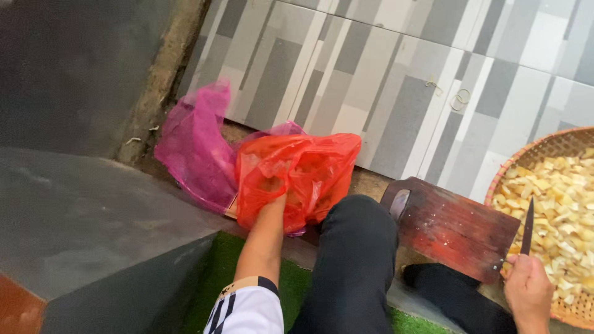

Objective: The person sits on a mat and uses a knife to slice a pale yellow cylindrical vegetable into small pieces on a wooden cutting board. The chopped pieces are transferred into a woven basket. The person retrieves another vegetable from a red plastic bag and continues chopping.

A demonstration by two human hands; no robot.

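Both hands busy: my left hand point(272, 188) is buried in the crinkled red plastic bag point(297, 176) on the floor, fingers hidden, can't tell their state; my right hand point(527, 291) fingers clamp the dark-bladed knife point(527, 227) over the woven basket point(544, 148).

Left hand point(270, 185) reaching inside red plastic bag point(309, 170), pink bag point(195, 145) just beside, right hand point(528, 287) gripping knife point(527, 227) over woven basket point(544, 148) of chopped yellow pieces point(557, 198), red cutting board point(455, 232) between, tiled floor point(396, 80).
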